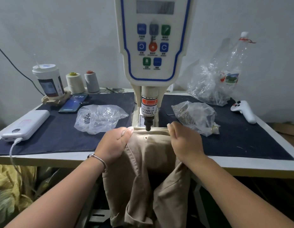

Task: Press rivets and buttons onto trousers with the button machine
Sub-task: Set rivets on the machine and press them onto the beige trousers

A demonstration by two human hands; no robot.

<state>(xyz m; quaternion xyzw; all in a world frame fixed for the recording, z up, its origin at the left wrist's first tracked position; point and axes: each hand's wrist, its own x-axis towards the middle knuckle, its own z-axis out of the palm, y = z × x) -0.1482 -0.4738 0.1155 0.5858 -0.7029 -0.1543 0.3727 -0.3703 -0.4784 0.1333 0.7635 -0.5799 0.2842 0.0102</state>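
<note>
Beige trousers [149, 155] lie with their waistband under the black punch tip [148, 127] of the white button machine [153, 46], and the rest hangs off the table's front edge. A small red light dot [145, 137] shows on the cloth just below the punch. My left hand [115, 143] pinches the waistband to the left of the punch, thumb on top. On the right side my right hand [184, 142] holds the fabric, fingers curled over it.
Dark cloth [60, 137] covers the table. On the left sit a clear bag of silver buttons [97, 117], a phone [74, 102], a white power bank [26, 125], a cup [48, 81] and two thread cones [83, 82]. On the right are bags of rivets [195, 116], a plastic bottle [232, 63] and a white controller [244, 111].
</note>
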